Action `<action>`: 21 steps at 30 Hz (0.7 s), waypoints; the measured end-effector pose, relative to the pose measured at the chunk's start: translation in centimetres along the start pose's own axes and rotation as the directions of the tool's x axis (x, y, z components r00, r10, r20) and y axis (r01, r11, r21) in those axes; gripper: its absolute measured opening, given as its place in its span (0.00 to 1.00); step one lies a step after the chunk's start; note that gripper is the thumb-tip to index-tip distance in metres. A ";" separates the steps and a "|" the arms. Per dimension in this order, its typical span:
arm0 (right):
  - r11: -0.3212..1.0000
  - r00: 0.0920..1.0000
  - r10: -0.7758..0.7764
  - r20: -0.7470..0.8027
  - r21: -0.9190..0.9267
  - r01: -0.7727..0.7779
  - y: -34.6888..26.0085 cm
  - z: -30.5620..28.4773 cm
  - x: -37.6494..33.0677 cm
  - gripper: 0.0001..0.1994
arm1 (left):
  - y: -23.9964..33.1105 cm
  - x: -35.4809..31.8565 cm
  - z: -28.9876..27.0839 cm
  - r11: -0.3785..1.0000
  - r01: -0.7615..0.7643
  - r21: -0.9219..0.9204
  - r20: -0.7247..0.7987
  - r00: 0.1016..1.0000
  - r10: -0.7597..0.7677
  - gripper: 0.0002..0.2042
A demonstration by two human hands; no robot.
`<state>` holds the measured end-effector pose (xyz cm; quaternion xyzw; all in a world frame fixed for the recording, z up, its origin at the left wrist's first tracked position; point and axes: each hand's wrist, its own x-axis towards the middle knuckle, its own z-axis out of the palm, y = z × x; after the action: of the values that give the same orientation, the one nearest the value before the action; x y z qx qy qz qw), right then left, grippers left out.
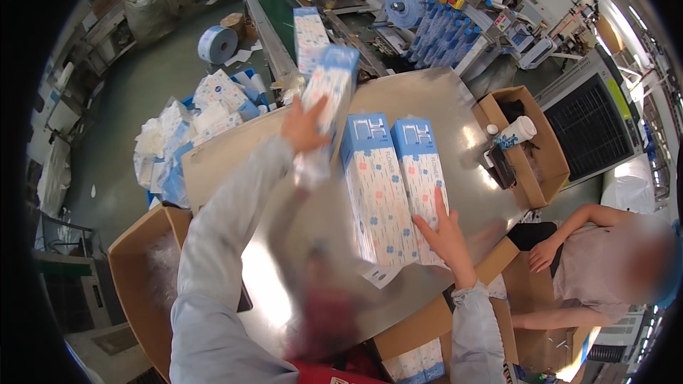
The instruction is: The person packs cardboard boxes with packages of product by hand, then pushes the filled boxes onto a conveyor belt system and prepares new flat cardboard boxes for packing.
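My left hand (304, 126) grips the side of a long plastic-wrapped pack (334, 82), white with small blue and pink flowers and a blue end. This pack is tilted and slightly blurred, over the far edge of the metal table (313, 220). Just beyond it, a similar pack (309, 39) lies at the end of the conveyor. Two more packs lie side by side on the table, the left one (380, 199) appearing wider than the right one (420, 156). With fingers spread, my right hand (448, 238) touches the right pack's near half. A paper slip (382, 275) sticks out below them.
A green conveyor (274, 11) runs away from the table. Left of it, a blue bin (249, 75) overflows with wrappers. Cardboard boxes stand left (128, 256), right (558, 171) and near. A co-worker (590, 263) sits at the right, arms over a box. Machinery (455, 28) fills the back.
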<state>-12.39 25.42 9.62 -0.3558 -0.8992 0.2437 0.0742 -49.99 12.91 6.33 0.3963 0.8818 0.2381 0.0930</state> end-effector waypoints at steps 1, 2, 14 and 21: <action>1.000 1.000 0.002 -0.005 0.027 -0.001 0.5 0.3 -0.1 0.42 | 0.1 -4.4 0.4 0.999 -0.048 0.001 0.008 0.999 0.048 0.49; 0.998 1.000 0.006 -0.014 0.060 -0.005 0.6 0.7 0.3 0.42 | 2.1 -9.0 0.3 0.998 -0.038 0.042 0.002 0.999 0.038 0.49; 0.977 0.982 0.107 0.154 0.169 -0.133 -5.3 3.7 -25.9 0.39 | 8.0 -40.0 -3.1 0.970 0.043 -0.241 0.211 0.977 0.009 0.48; 0.658 0.756 0.217 0.617 0.480 -0.580 0.6 2.5 -18.8 0.36 | 3.8 -33.6 -3.6 0.489 0.661 -0.569 0.747 0.665 -0.030 0.38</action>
<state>1.07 12.14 7.94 -0.4259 -0.6380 0.6327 -0.1056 -26.33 -11.13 10.49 0.1606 0.6428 0.4324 0.6116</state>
